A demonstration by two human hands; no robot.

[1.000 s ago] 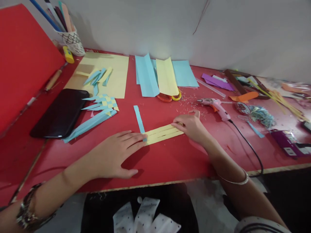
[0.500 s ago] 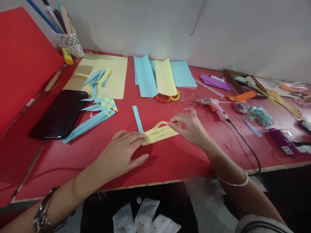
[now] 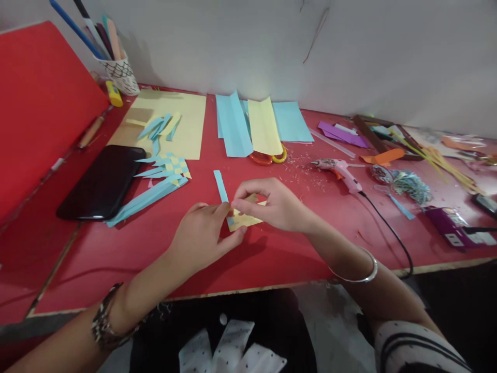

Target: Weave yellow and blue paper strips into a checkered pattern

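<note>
A pale yellow paper (image 3: 248, 221) cut into strips lies near the table's front edge, partly hidden under my hands. A narrow light-blue paper strip (image 3: 220, 185) runs from its left end, pointing away from me. My left hand (image 3: 204, 233) is at that left end, fingers bent onto the paper and thumb out to the side. My right hand (image 3: 272, 204) is curled over the yellow paper, thumb and forefinger pinched together on a yellow strip. Its fingertips meet those of my left hand, so the exact contact there is hidden.
Left are a black phone (image 3: 101, 182), a woven blue-and-yellow paper piece (image 3: 174, 165) and a yellow sheet (image 3: 190, 124). Folded papers (image 3: 235, 132) lie over scissors (image 3: 279, 154) at the back. A pink glue gun (image 3: 341, 173) with a black cord (image 3: 388, 228) is on the right.
My right hand has moved left along the yellow paper, from its right end to beside my left hand. The raised yellow strip loop is no longer visible. My left fingers have bent more.
</note>
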